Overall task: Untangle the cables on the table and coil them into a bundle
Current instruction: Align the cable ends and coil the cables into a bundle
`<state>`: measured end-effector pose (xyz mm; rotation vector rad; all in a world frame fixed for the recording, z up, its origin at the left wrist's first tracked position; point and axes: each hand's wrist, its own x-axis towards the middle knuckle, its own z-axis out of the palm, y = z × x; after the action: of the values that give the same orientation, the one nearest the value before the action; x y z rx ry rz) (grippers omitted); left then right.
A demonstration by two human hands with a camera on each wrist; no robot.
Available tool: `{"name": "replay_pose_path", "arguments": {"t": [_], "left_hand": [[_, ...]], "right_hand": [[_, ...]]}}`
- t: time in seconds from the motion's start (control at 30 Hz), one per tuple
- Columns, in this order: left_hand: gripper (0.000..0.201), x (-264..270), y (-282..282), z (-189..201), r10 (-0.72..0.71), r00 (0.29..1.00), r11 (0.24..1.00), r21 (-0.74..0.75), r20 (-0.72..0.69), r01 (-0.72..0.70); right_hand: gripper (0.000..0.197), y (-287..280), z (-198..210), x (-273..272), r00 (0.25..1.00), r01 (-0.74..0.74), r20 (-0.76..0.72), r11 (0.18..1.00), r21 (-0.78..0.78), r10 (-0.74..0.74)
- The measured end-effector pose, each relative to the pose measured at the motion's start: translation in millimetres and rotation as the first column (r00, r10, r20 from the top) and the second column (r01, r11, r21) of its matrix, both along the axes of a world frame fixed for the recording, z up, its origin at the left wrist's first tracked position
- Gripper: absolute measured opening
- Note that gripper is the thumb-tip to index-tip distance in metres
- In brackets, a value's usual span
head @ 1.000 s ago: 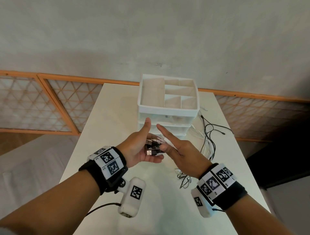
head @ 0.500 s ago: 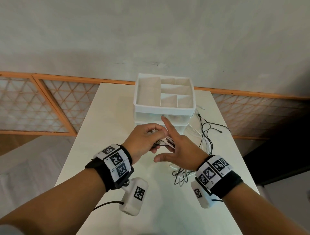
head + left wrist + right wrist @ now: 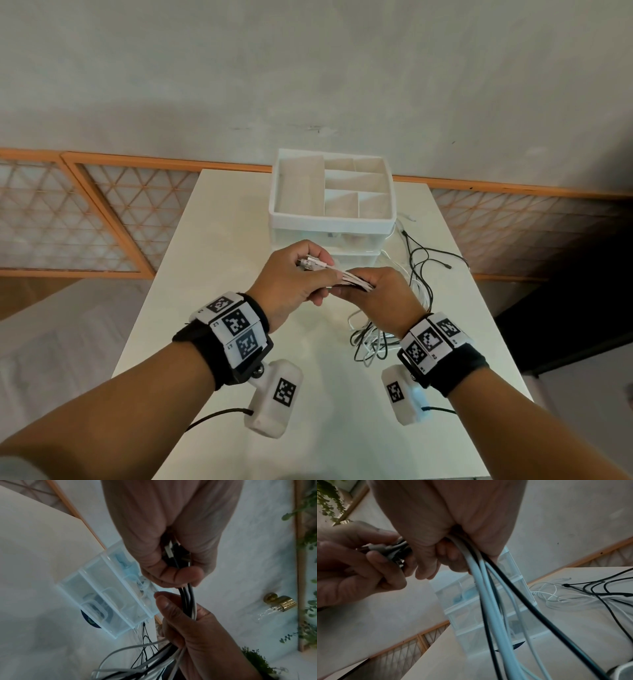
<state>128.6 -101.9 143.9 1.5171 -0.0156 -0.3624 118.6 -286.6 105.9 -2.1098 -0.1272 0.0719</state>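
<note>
Big picture first: the white tabletop [image 3: 239,342] carries a white drawer organizer [image 3: 332,219] at its far end, open compartments on top and clear drawers below. To the right of that organizer, most of the cables [image 3: 416,274] lie in loose black and white loops sprawled across the surface, with free ends trailing towards the far right edge. A second clump of slack hangs and pools just below the hands, nearer the person.

Now the hands, raised above the middle of the tabletop and close together, nearly touching. The left hand [image 3: 291,277] has its fingers curled round the gathered plug ends, thumb pressing them in; the left wrist view shows dark connectors clamped in that fist with black and white strands running out below. The right hand [image 3: 376,294] is wrapped round the same strands just beside it, and from the right wrist view the white and black cables stream out of that closed fist down to the tabletop.

So where does the job stand? I'd call it early. The ends look collected and lined up in one grip, which is a fair start for a coil. But no loops have been wound, by the look of it, and the long runs on the tabletop cross over one another, so the untangling seems largely undone. Winding the whole length into a bundle is what remains.
</note>
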Motion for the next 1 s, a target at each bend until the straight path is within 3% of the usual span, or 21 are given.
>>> {"name": "replay_pose_path", "arguments": {"t": [0.07,0.2,0.27,0.37,0.43,0.5,0.57,0.63,0.7,0.8,0.93,1.0], "left_hand": [[0.015,1.9,1.9,0.5,0.037,0.999,0.999,-0.038,0.000,-0.037],[0.015,2.2,10.6,2.0,-0.045,0.996,0.996,-0.084,-0.080,0.038],[0.010,-0.1,14.7,2.2,-0.115,0.978,0.989,-0.112,-0.177,0.096],[0.045,1.7,23.4,-3.7,-0.085,0.906,0.986,-0.167,-0.415,0.016],[0.064,2.6,28.7,-7.8,-0.057,0.848,0.985,-0.168,-0.528,-0.038],[0.066,2.2,29.7,-13.0,-0.049,0.859,0.997,-0.081,-0.510,0.009],[0.056,1.6,24.7,-16.2,-0.022,0.919,0.999,0.032,-0.393,0.038],[0.042,1.4,15.5,-16.7,0.011,0.970,0.995,0.096,-0.241,0.013],[0.036,0.0,5.8,-15.0,0.037,0.995,0.981,0.193,-0.090,-0.019],[0.036,-0.3,1.4,-13.7,0.067,0.997,0.961,0.266,0.049,-0.078],[0.047,-0.4,7.1,-4.8,0.082,0.971,0.994,-0.046,-0.227,-0.094],[0.048,-1.2,5.6,-1.8,0.074,0.956,0.990,-0.092,-0.285,-0.104]], "right_hand": [[0.009,-2.0,1.3,2.3,0.999,0.036,-0.011,0.999,-0.041,-0.036],[0.031,-16.0,-0.5,3.8,0.992,-0.010,-0.117,0.918,-0.396,-0.039],[0.037,-18.8,-1.6,2.0,0.994,0.013,-0.099,0.920,-0.392,-0.056],[0.034,-18.3,-8.0,0.4,0.997,0.074,0.029,0.940,-0.334,-0.068],[0.047,-16.6,-13.8,-0.3,0.997,0.063,0.067,0.947,-0.314,-0.044],[0.063,-13.3,-16.7,-3.3,0.998,0.033,0.060,0.928,-0.372,-0.012],[0.049,-7.0,-13.5,-5.8,0.995,-0.017,0.083,0.899,-0.438,0.059],[0.032,3.7,-5.3,-8.4,0.987,-0.065,0.115,0.923,-0.379,0.117],[0.024,16.5,3.6,-10.0,0.988,-0.131,0.056,0.970,-0.204,0.145],[0.036,24.4,9.6,-9.2,0.985,-0.172,-0.030,0.985,0.030,0.173],[0.025,18.7,10.9,-10.5,0.994,-0.112,-0.002,0.985,0.129,0.114],[0.021,18.7,10.2,-12.3,0.993,-0.113,-0.001,0.979,0.169,0.115]]}}
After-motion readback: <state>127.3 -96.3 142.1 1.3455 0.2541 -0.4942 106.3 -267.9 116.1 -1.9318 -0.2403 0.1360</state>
